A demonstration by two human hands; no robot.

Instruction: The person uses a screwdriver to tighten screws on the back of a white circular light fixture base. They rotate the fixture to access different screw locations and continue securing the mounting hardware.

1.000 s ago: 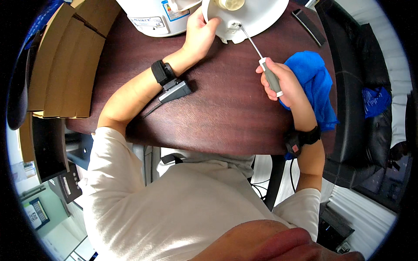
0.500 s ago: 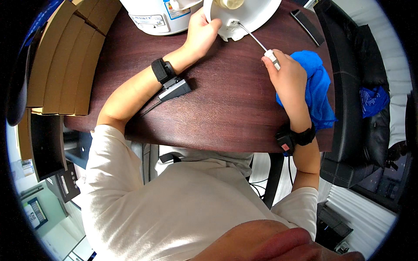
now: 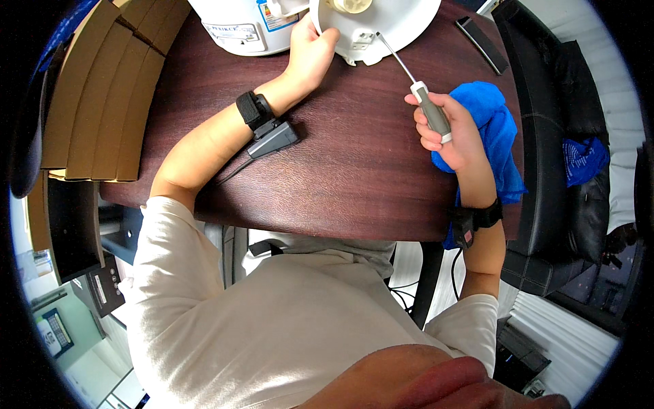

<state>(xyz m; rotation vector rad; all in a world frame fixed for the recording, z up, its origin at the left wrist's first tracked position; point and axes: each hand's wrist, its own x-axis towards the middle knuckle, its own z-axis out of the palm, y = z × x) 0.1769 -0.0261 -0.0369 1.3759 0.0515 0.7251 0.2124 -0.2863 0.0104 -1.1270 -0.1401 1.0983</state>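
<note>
My left hand grips the rim of a white curved plastic cover, fingers behind it and thumb in front. A cream round fitting sits inside the cover, and a small recessed rectangle lies near its lower edge. In my right hand is a screwdriver with a grey and white handle, its shaft slanting up and left. Its tip is close to the recess, seemingly just off it. Behind my left hand stands a white rounded appliance with labels, cut off by the frame's top.
A crumpled blue cloth lies beside my right hand on the dark wooden table. A phone-like dark slab rests at the far right. Cardboard boxes line the left edge; a black sofa stands right of the table.
The screwdriver tip has come away from the recess. My right hand has drawn back toward me and turned, so more of the handle shows. My left hand has shifted slightly left.
</note>
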